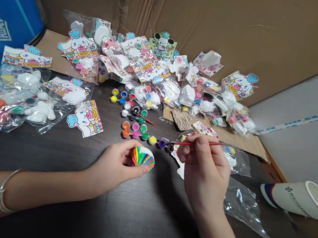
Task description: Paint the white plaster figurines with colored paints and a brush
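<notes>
My left hand (120, 161) is closed around a small shell-shaped figurine (143, 159), held a little above the dark table. Stripes of several bright colours cover much of the figurine, while its top part is white. Between the fingertips of my right hand (208, 164) is a thin red paintbrush (185, 142), its tip pointing left towards the paint pots. Just beyond the figurine stand small open paint pots, among them an orange pot (125, 133), a yellow pot (152, 140) and a purple pot (162, 143). A second red paintbrush (146, 119) lies across the green and black pots.
Clear bags with white figurines (40, 112) and cartoon cards lie at the left; more bagged kits (152, 68) are heaped at the back against a cardboard wall (196, 14). A paper cup (302, 197) stands at the right, near an open plastic bag (244, 204).
</notes>
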